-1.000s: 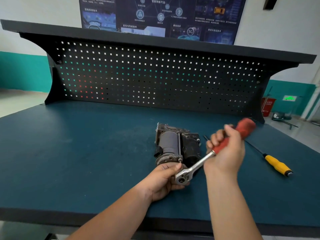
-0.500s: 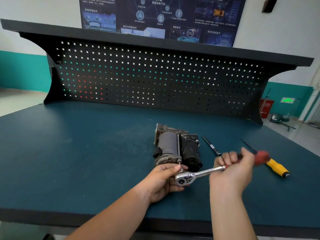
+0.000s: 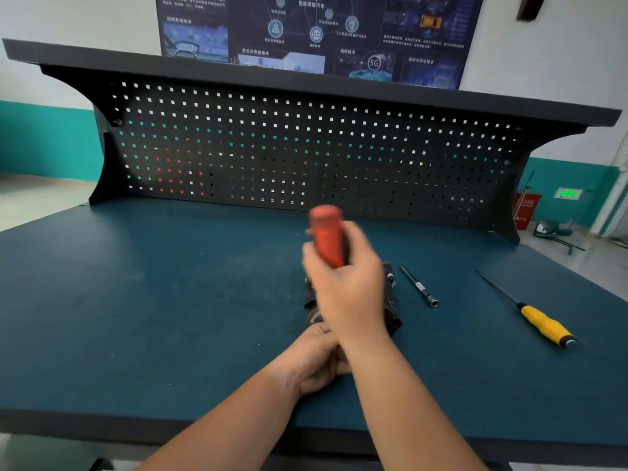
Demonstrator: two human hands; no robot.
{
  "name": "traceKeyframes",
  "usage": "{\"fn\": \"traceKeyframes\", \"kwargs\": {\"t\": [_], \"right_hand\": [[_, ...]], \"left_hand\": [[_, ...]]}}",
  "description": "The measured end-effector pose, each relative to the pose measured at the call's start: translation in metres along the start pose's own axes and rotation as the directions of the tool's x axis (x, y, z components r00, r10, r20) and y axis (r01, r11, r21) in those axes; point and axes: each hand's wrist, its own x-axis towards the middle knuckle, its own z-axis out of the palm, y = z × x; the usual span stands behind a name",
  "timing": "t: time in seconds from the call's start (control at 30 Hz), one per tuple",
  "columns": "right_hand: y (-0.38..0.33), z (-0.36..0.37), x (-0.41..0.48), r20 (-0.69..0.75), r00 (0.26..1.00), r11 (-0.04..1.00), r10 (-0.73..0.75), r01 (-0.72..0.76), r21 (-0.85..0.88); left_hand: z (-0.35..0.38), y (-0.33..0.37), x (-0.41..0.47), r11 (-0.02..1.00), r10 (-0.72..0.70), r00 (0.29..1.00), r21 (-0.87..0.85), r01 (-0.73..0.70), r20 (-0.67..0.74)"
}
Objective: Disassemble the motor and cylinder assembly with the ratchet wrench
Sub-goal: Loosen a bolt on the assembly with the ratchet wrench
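The dark motor and cylinder assembly [image 3: 390, 300] lies mid-table, mostly hidden behind my right hand. My right hand [image 3: 346, 287] grips the red handle of the ratchet wrench [image 3: 328, 239], which points up and away over the assembly and is blurred. The wrench head is hidden below my right wrist. My left hand [image 3: 316, 362] is curled at the near end of the assembly, where the wrench head sits; what its fingers hold is covered.
A slim black extension bar [image 3: 419, 287] lies right of the assembly. Further right lies a yellow-handled screwdriver [image 3: 540, 322]. A black pegboard [image 3: 306, 154] with a shelf on top closes the back of the blue table [image 3: 170, 300].
My right hand has swung the wrench handle from low on the right, up and over to the left, above the assembly. My left hand has stayed at the wrench head.
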Motion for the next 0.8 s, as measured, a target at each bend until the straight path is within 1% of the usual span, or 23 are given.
{"fn": "traceKeyframes", "kwargs": {"t": [0.03,0.07,0.1,0.17,0.2,0.27,0.3,0.33,0.4,0.47,0.5,0.53,0.6,0.67,0.73,0.8], "right_hand": [[0.000,-0.010,0.000,-0.133,0.990,0.993,0.049,-0.034,0.117],[0.002,-0.022,0.001,-0.262,0.956,0.964,0.131,-0.062,0.259],[0.007,-0.036,0.000,-0.360,0.902,0.908,0.238,-0.074,0.413],[0.022,-0.063,-0.003,-0.459,0.760,0.745,0.461,-0.050,0.665],[0.031,-0.076,-0.005,-0.466,0.675,0.664,0.572,-0.048,0.746],[0.045,-0.090,-0.013,-0.409,0.511,0.512,0.756,-0.071,0.856],[0.051,-0.093,-0.018,-0.372,0.455,0.452,0.809,-0.077,0.888],[0.057,-0.095,-0.023,-0.347,0.422,0.412,0.838,-0.072,0.908],[0.062,-0.095,-0.026,-0.331,0.401,0.385,0.855,-0.062,0.921],[0.060,-0.093,-0.024,-0.367,0.405,0.426,0.837,-0.063,0.903],[0.057,-0.092,-0.021,-0.403,0.422,0.469,0.812,-0.061,0.881],[0.052,-0.089,-0.017,-0.441,0.456,0.520,0.773,-0.059,0.852],[0.041,-0.080,-0.010,-0.497,0.568,0.634,0.656,-0.057,0.771],[0.028,-0.066,-0.005,-0.493,0.708,0.729,0.506,-0.046,0.683],[0.015,-0.051,-0.002,-0.420,0.834,0.796,0.358,-0.037,0.605],[0.008,-0.039,0.002,-0.316,0.916,0.859,0.249,-0.058,0.509]], "left_hand": [[0.000,0.000,0.000,1.000,-0.006,1.000,0.002,0.007,-0.027],[-0.001,0.000,0.001,1.000,-0.007,0.999,0.004,0.008,-0.044],[0.002,0.002,-0.002,1.000,-0.009,0.998,0.009,0.010,-0.057],[0.003,0.003,-0.002,1.000,-0.007,0.998,0.005,0.008,-0.062],[0.002,0.003,-0.002,1.000,-0.003,0.998,0.011,0.004,-0.059],[0.002,0.002,-0.002,1.000,0.001,0.999,0.022,0.000,-0.049],[0.003,0.002,-0.003,1.000,-0.001,0.999,0.024,0.002,-0.049],[0.003,0.002,-0.003,1.000,-0.003,0.999,0.028,0.004,-0.051],[0.004,0.003,-0.004,0.999,-0.005,0.999,0.032,0.006,-0.054],[0.004,0.004,-0.005,0.999,-0.013,0.999,0.035,0.015,-0.048],[0.004,0.005,-0.006,0.999,-0.018,0.999,0.030,0.019,-0.040],[0.003,0.005,-0.006,0.999,-0.021,0.999,0.028,0.021,-0.032],[0.002,0.004,-0.004,1.000,-0.022,0.999,0.018,0.023,-0.025],[0.001,0.003,-0.003,1.000,-0.021,0.999,0.012,0.021,-0.028],[0.003,0.002,-0.003,1.000,-0.023,0.999,0.001,0.023,-0.030],[0.004,0.003,-0.002,1.000,-0.022,0.999,-0.014,0.021,-0.035]]}}
